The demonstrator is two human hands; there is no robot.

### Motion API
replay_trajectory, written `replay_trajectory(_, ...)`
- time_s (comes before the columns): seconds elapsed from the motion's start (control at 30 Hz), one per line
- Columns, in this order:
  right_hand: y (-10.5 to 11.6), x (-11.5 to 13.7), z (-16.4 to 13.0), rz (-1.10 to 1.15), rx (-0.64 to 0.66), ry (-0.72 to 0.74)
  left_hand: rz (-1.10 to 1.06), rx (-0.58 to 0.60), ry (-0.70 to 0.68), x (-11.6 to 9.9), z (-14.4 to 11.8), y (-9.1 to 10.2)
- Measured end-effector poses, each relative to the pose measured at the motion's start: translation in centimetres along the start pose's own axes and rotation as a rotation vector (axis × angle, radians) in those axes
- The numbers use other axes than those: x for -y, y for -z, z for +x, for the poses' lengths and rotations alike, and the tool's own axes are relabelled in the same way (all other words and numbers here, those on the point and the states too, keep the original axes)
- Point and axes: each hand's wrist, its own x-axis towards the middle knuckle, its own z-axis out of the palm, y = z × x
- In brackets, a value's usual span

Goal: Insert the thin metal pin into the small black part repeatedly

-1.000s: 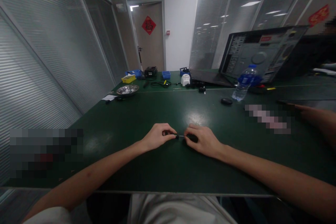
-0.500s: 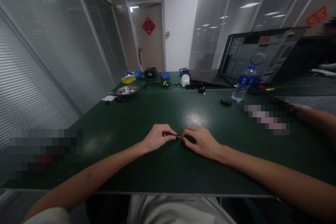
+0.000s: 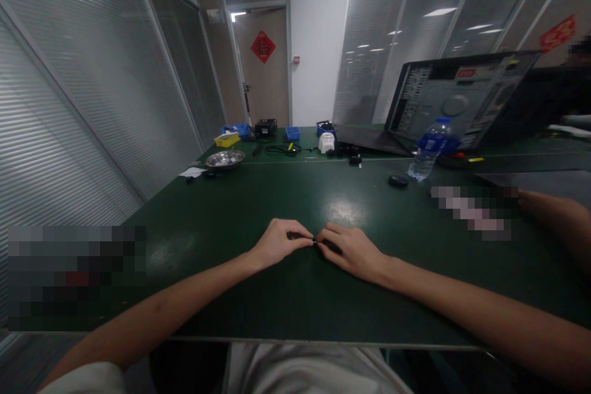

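Note:
Above the middle of the green table, my left hand (image 3: 282, 239) pinches a small dark piece (image 3: 314, 241) between thumb and fingertips. It is too small to name. Right beside it, my right hand (image 3: 351, 249) is closed round a dark tool-like object (image 3: 333, 245), mostly hidden under the fingers. A thin metal end of it points toward the piece in my left fingers. The two sets of fingertips are almost touching, and whether the metal end goes into the small piece cannot be made out.
A black mouse (image 3: 398, 181) and a water bottle (image 3: 427, 151) stand right of centre, before an open computer case (image 3: 455, 101). Farther left are a metal bowl (image 3: 225, 159), a yellow tray (image 3: 227, 140) and blue bins (image 3: 292, 133). Another person's arm (image 3: 554, 209) rests at the right.
My hands have come closer together, so less of the thin metal end shows between them. The other person's hand at the right has shifted slightly.

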Motion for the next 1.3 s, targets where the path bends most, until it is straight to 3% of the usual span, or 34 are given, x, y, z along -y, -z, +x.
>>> replay_trajectory(0.13,0.0,0.1,0.0,0.002,-0.008,0.004,0.055,-0.046,0.015,1.1,0.8,0.9)
replay_trajectory(0.3,0.0,0.0,-0.1,0.002,-0.017,-0.004,0.223,0.018,-0.019,2.5,1.6,1.7)
replay_trajectory(0.63,0.1,0.0,-0.3,-0.012,-0.023,-0.036,0.231,0.102,-0.175,-0.5,-0.2,1.0)
replay_trajectory(0.93,0.1,-0.2,-0.4,0.014,-0.037,-0.071,0.278,0.076,-0.089,0.5,0.1,1.7)
replay_trajectory(1.03,0.3,-0.1,-0.4,0.016,-0.036,-0.073,0.310,0.113,-0.048,1.2,0.3,2.8)
replay_trajectory(1.13,0.4,-0.1,-0.4,0.020,-0.032,-0.073,0.313,0.078,0.016,3.2,0.7,5.0)
replay_trajectory(1.3,0.4,-0.1,-0.4,0.037,-0.029,-0.068,0.395,-0.183,0.259,9.1,0.7,11.8)
